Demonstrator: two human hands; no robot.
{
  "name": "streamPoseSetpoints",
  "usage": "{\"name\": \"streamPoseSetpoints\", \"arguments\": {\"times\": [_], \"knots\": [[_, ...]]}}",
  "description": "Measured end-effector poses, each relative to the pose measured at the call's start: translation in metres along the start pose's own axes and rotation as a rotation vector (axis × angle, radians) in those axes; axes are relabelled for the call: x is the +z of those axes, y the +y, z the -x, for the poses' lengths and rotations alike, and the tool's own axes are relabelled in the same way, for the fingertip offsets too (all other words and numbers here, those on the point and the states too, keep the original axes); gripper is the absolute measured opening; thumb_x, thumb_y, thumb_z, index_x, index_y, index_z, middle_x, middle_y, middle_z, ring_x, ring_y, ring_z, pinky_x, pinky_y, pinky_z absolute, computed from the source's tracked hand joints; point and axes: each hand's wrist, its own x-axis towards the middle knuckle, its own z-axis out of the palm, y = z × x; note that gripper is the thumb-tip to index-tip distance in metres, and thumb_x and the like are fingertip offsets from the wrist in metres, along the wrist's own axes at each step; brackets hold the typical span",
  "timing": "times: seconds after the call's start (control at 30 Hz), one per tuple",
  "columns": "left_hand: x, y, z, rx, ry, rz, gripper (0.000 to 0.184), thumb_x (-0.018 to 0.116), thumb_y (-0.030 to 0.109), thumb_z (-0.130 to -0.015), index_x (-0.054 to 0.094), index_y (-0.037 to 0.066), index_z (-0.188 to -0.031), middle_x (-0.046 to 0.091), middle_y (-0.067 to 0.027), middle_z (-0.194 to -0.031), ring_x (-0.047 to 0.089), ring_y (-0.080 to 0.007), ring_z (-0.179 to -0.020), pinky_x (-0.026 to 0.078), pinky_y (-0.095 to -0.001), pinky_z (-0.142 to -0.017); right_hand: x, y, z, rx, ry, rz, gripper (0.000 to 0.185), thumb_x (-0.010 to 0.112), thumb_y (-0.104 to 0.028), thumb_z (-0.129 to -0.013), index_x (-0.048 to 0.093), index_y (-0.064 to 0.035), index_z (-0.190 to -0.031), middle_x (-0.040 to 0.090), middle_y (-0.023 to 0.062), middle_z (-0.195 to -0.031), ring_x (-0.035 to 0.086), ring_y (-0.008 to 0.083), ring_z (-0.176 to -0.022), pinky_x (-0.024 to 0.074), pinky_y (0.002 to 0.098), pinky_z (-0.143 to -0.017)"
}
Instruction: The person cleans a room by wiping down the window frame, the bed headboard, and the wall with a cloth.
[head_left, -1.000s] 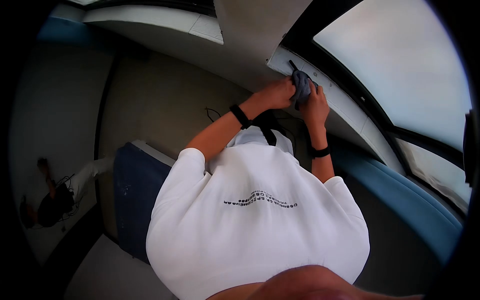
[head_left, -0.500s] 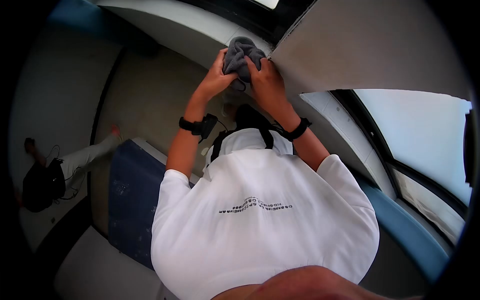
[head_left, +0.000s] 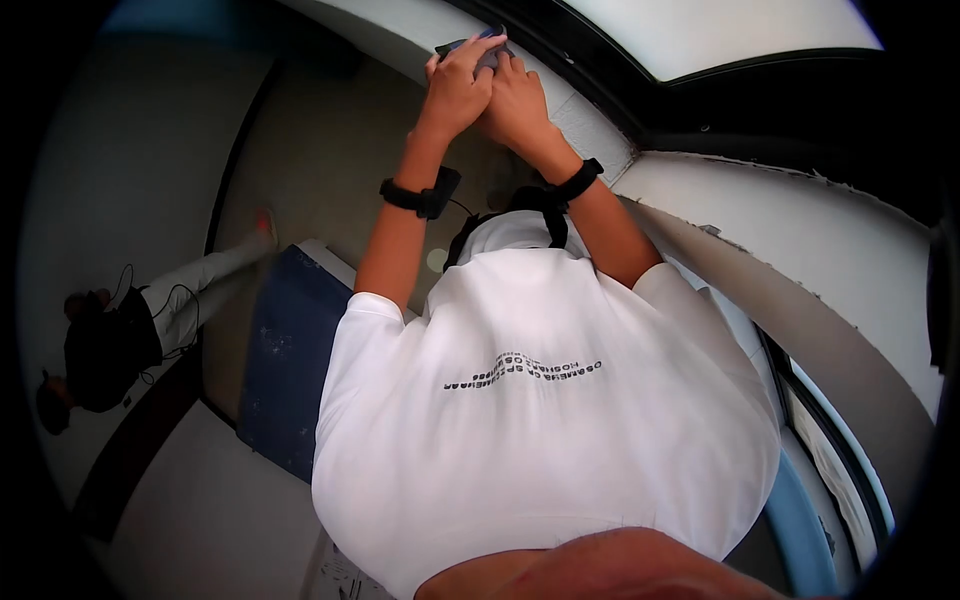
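My left hand (head_left: pixel 460 88) and my right hand (head_left: pixel 516 105) are close together at the top of the head view, raised beside the pale window ledge. Between them is a bunched grey cloth (head_left: pixel 490 60), mostly covered by fingers. A thin dark thing with a bluish edge (head_left: pixel 455 46) shows past my left fingers; its kind is unclear. My left fingers curl over the cloth and this dark thing. The right fingers are bent and press on the cloth from the other side. Each wrist wears a black strap.
Dark-framed windows (head_left: pixel 640 95) and a pale ledge run along the right. A blue seat back (head_left: pixel 290 360) stands to the left, with a pale surface (head_left: pixel 220 500) behind it. Another person (head_left: pixel 115 335) in dark top and light trousers is at far left.
Both hands have moved up and closer together. The grey cloth, widely visible before, is now mostly hidden, and a dark, blue-edged thing shows. My view has turned, bringing more window frame in.
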Motion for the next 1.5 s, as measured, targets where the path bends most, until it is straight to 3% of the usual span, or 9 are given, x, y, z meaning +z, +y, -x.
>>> {"name": "streamPoseSetpoints", "arguments": {"times": [0.13, 0.27, 0.4, 0.5, 0.67, 0.8, 1.13, 1.23, 1.5], "knots": [[-0.007, -0.043, -0.017, -0.28, -0.075, 0.029, 0.045, 0.044, 0.024, -0.096, 0.057, 0.018, -0.139, 0.053, -0.0142, -0.147, 0.046, -0.0327, -0.138, 0.015, -0.0582, -0.117, 0.015, -0.004, -0.032, 0.033, 0.015, -0.033, 0.033, 0.077, -0.022, -0.063, 0.069, -0.0085, -0.092, 0.06, 0.0126, -0.096, 0.061, 0.0292, -0.085, 0.0504, 0.0394, -0.063], [-0.012, -0.063, -0.017, -0.363, 0.009, -0.17, 0.047, 0.047, 0.03, -0.101, 0.046, 0.018, -0.147, 0.014, -0.0254, -0.164, 0.016, -0.0411, -0.151, 0.003, -0.0672, -0.116, 0.002, 0.001, -0.048, 0.017, -0.138, -0.111, 0.039, 0.075, -0.017, -0.065, 0.068, -0.0067, -0.101, 0.06, 0.0148, -0.104, 0.064, 0.0346, -0.091, 0.0561, 0.0462, -0.066], [-0.014, -0.06, -0.023, -0.259, 0.314, -0.208, 0.032, 0.053, 0.022, -0.099, 0.058, 0.018, -0.13, 0.034, -0.0216, -0.146, 0.034, -0.0435, -0.13, 0.021, -0.0645, -0.107, 0.008, -0.012, -0.073, 0.079, -0.206, -0.151, 0.043, 0.072, -0.012, -0.068, 0.067, -0.0075, -0.11, 0.06, 0.0165, -0.111, 0.064, 0.0393, -0.096, 0.0588, 0.0493, -0.069], [-0.04, -0.091, -0.033, -0.318, 0.34, -0.358, 0.031, 0.05, 0.026, -0.099, 0.062, 0.018, -0.126, 0.05, -0.0176, -0.128, 0.047, -0.0361, -0.114, 0.032, -0.0584, -0.103, 0.027, -0.034, -0.103, 0.043, -0.109, -0.136, 0.037, 0.07, -0.012, -0.071, 0.067, -0.0032, -0.107, 0.061, 0.0171, -0.106, 0.064, 0.0396, -0.095, 0.0594, 0.0451, -0.066], [-0.075, -0.131, -0.043, -0.13, 0.182, -0.164, 0.03, 0.046, 0.022, -0.1, 0.065, 0.013, -0.122, 0.065, -0.0226, -0.097, 0.062, -0.0442, -0.091, 0.051, -0.0494, -0.081, 0.042, -0.054, -0.122, 0.13, -0.086, -0.184, 0.023, 0.066, -0.014, -0.074, 0.068, -0.0012, -0.093, 0.065, 0.0189, -0.097, 0.069, 0.0403, -0.083, 0.0584, 0.0476, -0.066], [-0.068, -0.094, -0.031, -0.29, -0.001, -0.107, 0.041, 0.046, 0.025, -0.099, 0.055, 0.016, -0.138, 0.066, -0.0229, -0.117, 0.062, -0.0463, -0.105, 0.051, -0.0522, -0.088, 0.011, -0.024, -0.108, 0.134, -0.191, -0.259, 0.02, 0.064, -0.017, -0.077, 0.07, -0.0058, -0.093, 0.067, 0.0211, -0.097, 0.069, 0.0422, -0.079, 0.0565, 0.0521, -0.07], [-0.056, -0.031, -0.007, -0.184, -0.486, 0.026, 0.056, 0.046, 0.022, -0.099, 0.033, 0.009, -0.152, 0.065, -0.0306, -0.079, 0.063, -0.0518, -0.076, 0.05, -0.06, -0.074, -0.071, -0.013, -0.056, 0.472, -0.484, -0.243, 0.038, 0.058, -0.006, -0.073, 0.077, -0.0113, -0.105, 0.071, 0.0176, -0.097, 0.067, 0.0395, -0.093, 0.054, 0.0484, -0.079], [-0.061, -0.038, -0.013, -0.187, -0.682, 0.099, 0.062, 0.045, 0.024, -0.101, 0.021, 0.012, -0.156, 0.064, -0.0276, -0.07, 0.062, -0.0515, -0.068, 0.05, -0.0608, -0.069, -0.073, -0.016, -0.066, 0.531, -0.502, -0.23, 0.024, 0.062, -0.01, -0.075, 0.076, -0.0113, -0.094, 0.071, 0.0161, -0.099, 0.068, 0.0386, -0.088, 0.0556, 0.0469, -0.076], [-0.1, -0.087, -0.049, -0.066, -0.762, -0.04, 0.048, 0.047, 0.03, -0.101, 0.037, 0.028, -0.149, 0.066, -0.0199, -0.068, 0.066, -0.0435, -0.067, 0.054, -0.0528, -0.065, -0.057, -0.052, -0.083, 0.579, -0.659, -0.17, 0.056, 0.055, 0.002, -0.068, 0.071, -0.0085, -0.121, 0.062, 0.019, -0.104, 0.063, 0.0391, -0.093, 0.0529, 0.0457, -0.08]]}}
